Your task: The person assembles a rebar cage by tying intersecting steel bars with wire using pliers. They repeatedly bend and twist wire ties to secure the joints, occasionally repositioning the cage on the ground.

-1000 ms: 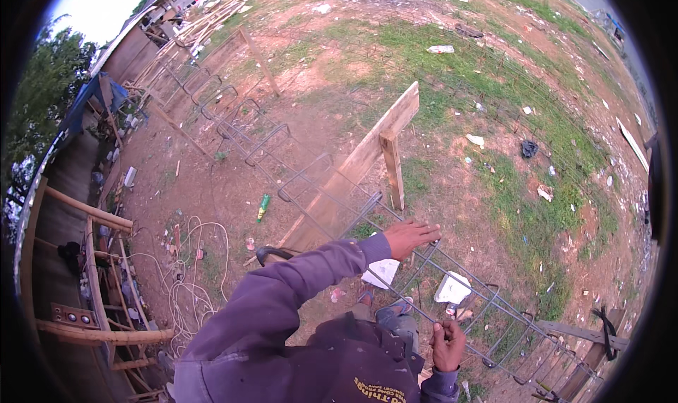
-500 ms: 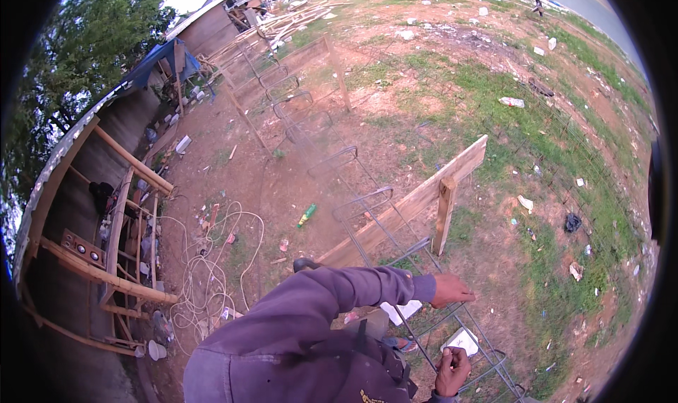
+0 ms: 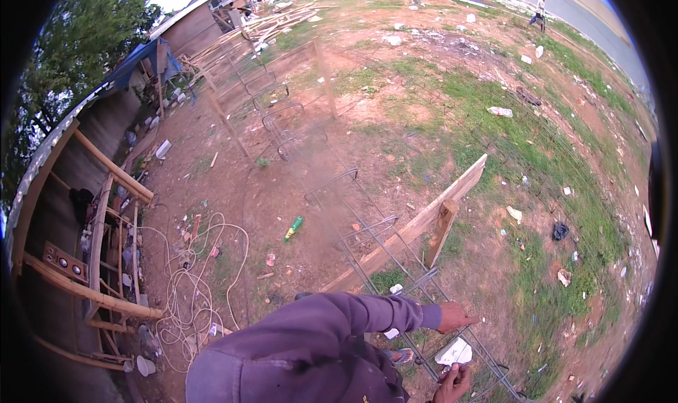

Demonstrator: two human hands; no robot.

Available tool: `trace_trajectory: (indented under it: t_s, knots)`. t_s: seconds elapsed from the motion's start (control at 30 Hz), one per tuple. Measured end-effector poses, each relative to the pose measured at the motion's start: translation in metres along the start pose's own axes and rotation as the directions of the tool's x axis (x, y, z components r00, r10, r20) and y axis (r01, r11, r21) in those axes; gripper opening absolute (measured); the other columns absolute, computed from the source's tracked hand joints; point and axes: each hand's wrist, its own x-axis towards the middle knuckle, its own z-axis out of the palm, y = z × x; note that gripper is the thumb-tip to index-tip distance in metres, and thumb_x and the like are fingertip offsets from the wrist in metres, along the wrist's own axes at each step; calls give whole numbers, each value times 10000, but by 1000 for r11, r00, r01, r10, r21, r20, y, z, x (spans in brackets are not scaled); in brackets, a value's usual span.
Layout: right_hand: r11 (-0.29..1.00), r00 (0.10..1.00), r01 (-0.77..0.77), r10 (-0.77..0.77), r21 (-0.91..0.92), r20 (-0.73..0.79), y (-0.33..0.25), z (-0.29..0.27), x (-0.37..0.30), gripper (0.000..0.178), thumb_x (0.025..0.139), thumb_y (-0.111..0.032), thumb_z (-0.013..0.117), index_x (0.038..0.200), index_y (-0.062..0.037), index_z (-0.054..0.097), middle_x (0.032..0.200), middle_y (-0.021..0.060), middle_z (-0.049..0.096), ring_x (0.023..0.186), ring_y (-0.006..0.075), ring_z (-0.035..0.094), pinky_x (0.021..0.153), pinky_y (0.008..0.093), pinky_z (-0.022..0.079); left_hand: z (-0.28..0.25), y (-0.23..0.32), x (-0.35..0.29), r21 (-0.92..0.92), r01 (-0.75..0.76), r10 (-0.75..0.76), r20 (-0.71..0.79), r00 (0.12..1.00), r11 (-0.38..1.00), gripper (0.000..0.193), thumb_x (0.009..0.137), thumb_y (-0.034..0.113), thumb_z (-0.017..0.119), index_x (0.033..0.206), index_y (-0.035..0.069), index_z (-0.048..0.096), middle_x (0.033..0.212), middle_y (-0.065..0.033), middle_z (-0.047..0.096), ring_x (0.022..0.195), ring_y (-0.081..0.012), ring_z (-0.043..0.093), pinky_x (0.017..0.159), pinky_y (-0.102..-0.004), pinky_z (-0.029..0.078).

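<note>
A long cage of thin steel rebar with bent stirrups runs from the lower right toward the far left. My left hand, in a purple sleeve, is over one of its bars near a stirrup. Its index finger stretches to the right while the other fingers curl down at the steel. Lower in the view, my right hand is beside the near bar with thumb and fingers pinched together. Whatever is between those fingers is too small to make out. Beneath the cage lies a white flat piece, partly covered by the bars.
A wooden plank on a short post crosses under the cage. Pale hose or cable lies coiled left, near a green bottle. A bamboo-framed shelter stands at left. A person walks far off.
The view has shifted slightly. My left hand has moved right and nearer along the cage, closer to my right hand. The right hand stays pinched beside the bar.
</note>
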Motion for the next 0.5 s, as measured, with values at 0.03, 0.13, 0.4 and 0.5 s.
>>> trace_trajectory:
  t_s: [0.03,0.13,0.4,0.5]
  knots:
    - [998,1000,8,-7,-56,13,-3,7,0,355,959,-284,591,1060,55,612,816,91,611,653,155,556,575,309,460,-3,1,-7,14,50,-50,37,998,999,477,661,93,688,1126,59,586,812,-163,660,742,-356,666,621,-475,500]
    - [999,996,46,-48,-23,-81,-10,31,-4,363,967,-294,578,1084,50,594,785,90,594,632,161,548,586,320,456,-13,-3,-26,81,84,-91,80,993,993,452,686,109,678,1129,62,598,816,-138,669,781,-330,670,651,-444,500]
    - [975,984,173,-178,140,23,-10,87,4,208,1004,-164,489,1110,12,514,671,44,574,570,91,535,504,232,431,-96,-15,-98,75,162,-155,-92,984,984,336,781,168,667,1086,64,572,964,-113,618,1026,-275,587,925,-434,396]
    - [967,954,180,-216,180,208,-4,101,5,240,1019,-172,454,1172,12,465,731,78,593,607,114,556,571,243,459,-146,4,-169,-146,128,-170,-335,927,981,367,819,191,677,1147,49,591,969,-116,639,971,-298,612,871,-434,443]
